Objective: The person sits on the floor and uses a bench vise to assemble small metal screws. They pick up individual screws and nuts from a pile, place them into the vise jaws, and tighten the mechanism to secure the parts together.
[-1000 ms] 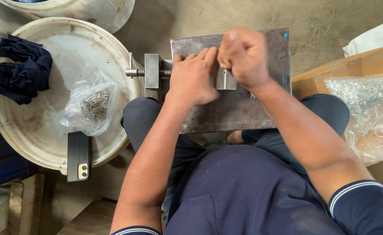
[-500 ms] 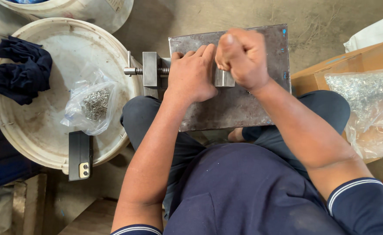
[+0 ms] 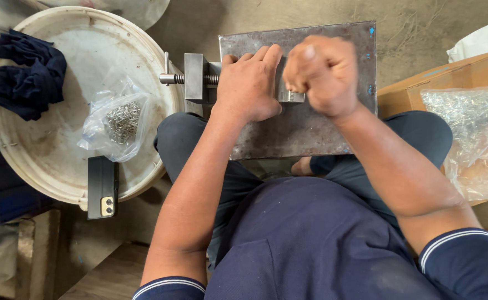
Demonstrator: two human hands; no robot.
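Your left hand (image 3: 248, 86) lies flat, fingers together, on the small vise (image 3: 199, 78) at the steel plate's (image 3: 305, 128) 9 o'clock edge. Your right hand (image 3: 322, 75) is fisted just beside it at 3 o'clock; its contents cannot be determined. The bag of screws (image 3: 119, 119) lies on the white lid (image 3: 49, 161), well apart at 9 o'clock.
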